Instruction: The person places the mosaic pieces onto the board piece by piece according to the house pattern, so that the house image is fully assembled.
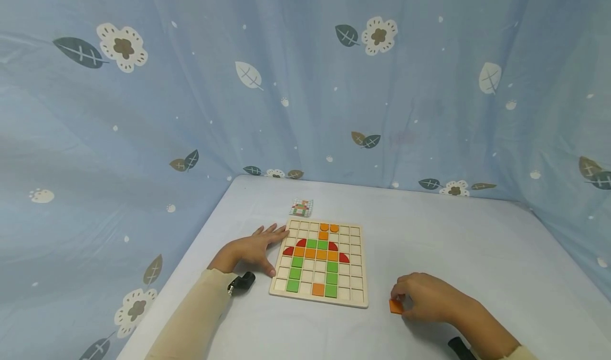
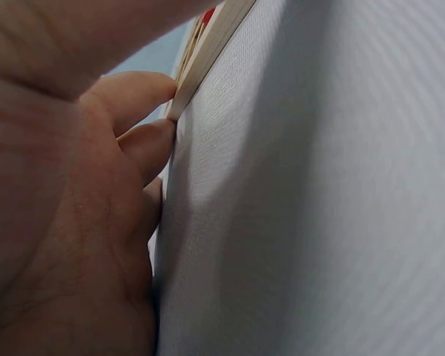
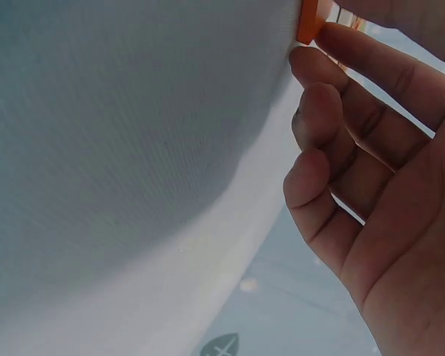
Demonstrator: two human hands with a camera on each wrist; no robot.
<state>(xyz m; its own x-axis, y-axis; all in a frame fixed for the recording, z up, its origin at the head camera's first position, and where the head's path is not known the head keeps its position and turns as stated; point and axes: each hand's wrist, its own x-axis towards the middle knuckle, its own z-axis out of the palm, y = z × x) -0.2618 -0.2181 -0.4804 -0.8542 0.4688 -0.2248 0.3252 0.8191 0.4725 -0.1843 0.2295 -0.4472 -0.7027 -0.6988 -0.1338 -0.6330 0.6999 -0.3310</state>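
A light wooden grid board (image 1: 356, 271) lies flat on the table, holding a figure of green, orange and red tiles. At its left edge my left hand (image 1: 254, 247) rests with fingers spread, fingertips and thumb touching the border. In the left wrist view two of its fingertips meet the side of the board (image 2: 199, 65). To the right of the board, my right hand (image 1: 426, 295) pinches an orange square tile (image 1: 395, 307) between thumb and fingers, low at the table surface. The right wrist view has only part of that tile (image 3: 307, 22); the other fingers curl loosely beside it.
A small printed card (image 1: 302, 208) with a coloured grid picture lies behind the board. The white-covered table (image 1: 420, 233) extends to a blue patterned curtain (image 1: 305, 111) at the back and left. Dark wrist devices sit near both wrists.
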